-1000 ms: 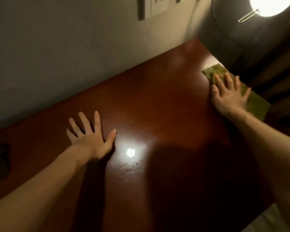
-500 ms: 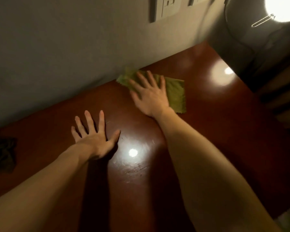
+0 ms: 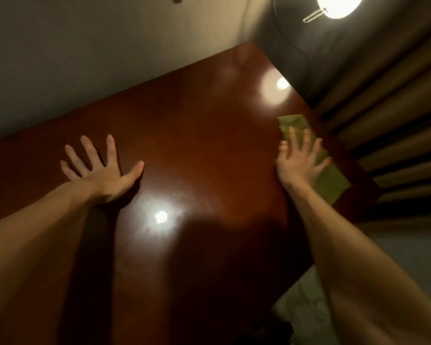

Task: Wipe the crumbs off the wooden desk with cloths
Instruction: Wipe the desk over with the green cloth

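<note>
A glossy reddish-brown wooden desk [image 3: 197,135] fills the middle of the head view. My left hand [image 3: 102,168] lies flat on it at the left, fingers spread, holding nothing. At the desk's right edge my right hand [image 3: 299,160] presses flat on a green cloth [image 3: 331,183], fingers spread over it. The cloth sticks out beyond my fingertips and past my palm toward the edge. The right hand is blurred. No crumbs can be made out on the dim surface.
A grey wall [image 3: 85,58] runs along the desk's far side. A lit lamp [image 3: 339,6] hangs at the top right, with its glare on the desk. Ribbed curtain folds [image 3: 396,108] stand right of the desk. Pale floor [image 3: 309,307] shows at the lower right.
My right hand has swept the green cloth from the back middle of the desk, near the wall, over to the right edge. My left hand has stayed flat in place.
</note>
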